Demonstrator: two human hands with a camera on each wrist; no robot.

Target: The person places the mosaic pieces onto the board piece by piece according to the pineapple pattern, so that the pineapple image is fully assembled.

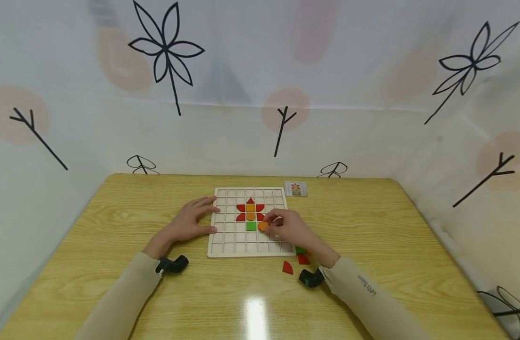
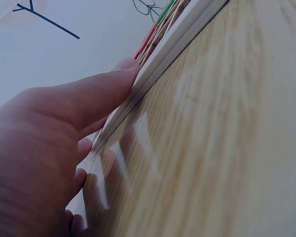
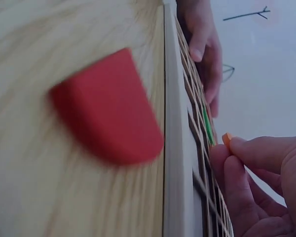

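Note:
A white wooden grid board (image 1: 226, 248) lies on the table. On it sit a red triangle (image 1: 250, 201), an orange square (image 1: 250, 208), an orange disc (image 1: 251, 217), a green square (image 1: 251, 226) and several red quarter-circle pieces (image 1: 240, 208). My left hand (image 1: 188, 222) rests at the board's left edge, fingers spread, its thumb (image 2: 108, 91) against the rim in the left wrist view. Between thumb and fingers my right hand (image 1: 290, 226) pinches an orange round piece (image 1: 263, 226) just right of the green square. That piece (image 3: 227, 141) appears edge-on in the right wrist view.
A small pattern card (image 1: 296, 189) lies beyond the board's upper right corner. Near its lower right corner are a loose red quarter-circle (image 1: 287, 267), another red piece (image 1: 303, 259) and a green piece (image 1: 300, 250), partly hidden by my right arm. Patterned cloth walls (image 1: 226, 137) surround the table.

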